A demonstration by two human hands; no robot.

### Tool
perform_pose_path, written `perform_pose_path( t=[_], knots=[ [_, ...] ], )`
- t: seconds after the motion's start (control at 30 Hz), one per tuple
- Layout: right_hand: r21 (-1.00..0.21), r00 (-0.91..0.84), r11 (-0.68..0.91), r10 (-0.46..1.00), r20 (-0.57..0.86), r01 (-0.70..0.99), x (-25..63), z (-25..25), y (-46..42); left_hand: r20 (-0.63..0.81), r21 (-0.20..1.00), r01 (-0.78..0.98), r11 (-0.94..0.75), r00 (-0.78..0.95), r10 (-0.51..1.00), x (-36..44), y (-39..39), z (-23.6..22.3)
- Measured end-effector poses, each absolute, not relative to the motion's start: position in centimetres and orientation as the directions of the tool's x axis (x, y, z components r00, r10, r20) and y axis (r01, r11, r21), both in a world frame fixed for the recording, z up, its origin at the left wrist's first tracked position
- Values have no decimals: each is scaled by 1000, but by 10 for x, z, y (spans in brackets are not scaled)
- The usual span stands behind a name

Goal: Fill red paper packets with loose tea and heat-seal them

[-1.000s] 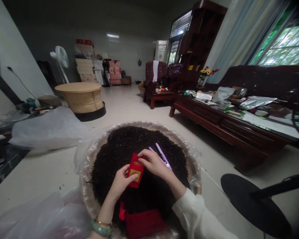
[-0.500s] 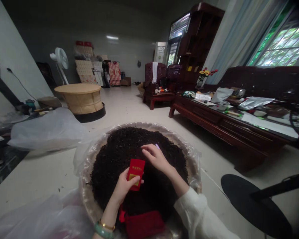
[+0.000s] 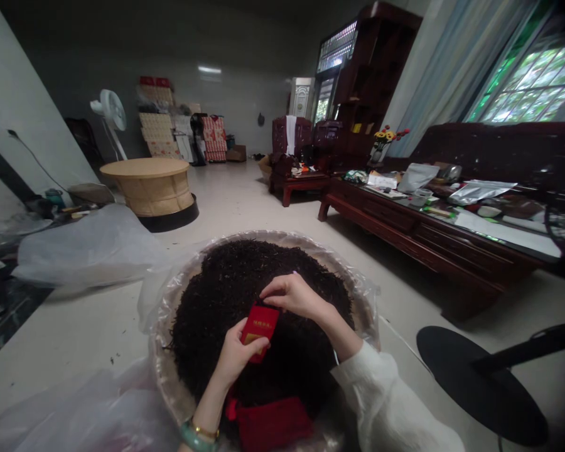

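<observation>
Red paper packet (image 3: 260, 326) sits tilted a bit over the middle of my round basket (image 3: 164, 370) of dark tea leaves (image 3: 226, 282), long axis running up toward my right hand (image 3: 294, 296), which pinches its top edge, while my left hand (image 3: 238, 355) pinches the lower half.

A long room runs back from the lower middle of the frame, its pale tiled floor (image 3: 245, 201) shining under a ceiling light (image 3: 209, 69) at upper centre. Along the right, a dark wooden sofa (image 3: 499, 147) sits below a green-lit barred window (image 3: 522, 78) and pale curtains (image 3: 428, 81), with a long carved wooden tabletop (image 3: 405, 226) in front, crowded with foil bags and papers. A tall dark cabinet (image 3: 371, 81) stands further back beside a carved armchair (image 3: 287, 141). At left, a round woven-sided table (image 3: 145, 188) stands near a white electric fan (image 3: 110, 116). Stacked printed cartons (image 3: 153, 119) line the back wall (image 3: 245, 107). The dim far end is hard to make out.
</observation>
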State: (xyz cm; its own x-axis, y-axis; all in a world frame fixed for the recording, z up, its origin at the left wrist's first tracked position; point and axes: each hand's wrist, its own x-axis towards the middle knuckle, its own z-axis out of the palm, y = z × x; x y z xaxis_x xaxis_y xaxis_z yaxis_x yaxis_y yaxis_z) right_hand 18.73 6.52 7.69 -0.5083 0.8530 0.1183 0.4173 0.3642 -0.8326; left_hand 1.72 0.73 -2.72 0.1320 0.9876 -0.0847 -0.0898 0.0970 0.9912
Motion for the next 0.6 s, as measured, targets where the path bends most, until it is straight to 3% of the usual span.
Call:
perform_pose_path(
  t=[0.13, 0.4, 0.6],
  knots=[
    [-804, -482, 415, 856, 187, 426, 186, 80, 58, -67, 993, -94, 78, 107, 992, 16, 9, -30],
    [-508, -569, 601, 787, 240, 617, 183, 95, 36, -34, 992, -120, 37, 29, 999, 19, 10, -30],
    [-490, -639, 630, 748, 176, 602, 178, 84, 34, -27, 987, -159, 32, 32, 999, 26, 8, -26]
  ],
)
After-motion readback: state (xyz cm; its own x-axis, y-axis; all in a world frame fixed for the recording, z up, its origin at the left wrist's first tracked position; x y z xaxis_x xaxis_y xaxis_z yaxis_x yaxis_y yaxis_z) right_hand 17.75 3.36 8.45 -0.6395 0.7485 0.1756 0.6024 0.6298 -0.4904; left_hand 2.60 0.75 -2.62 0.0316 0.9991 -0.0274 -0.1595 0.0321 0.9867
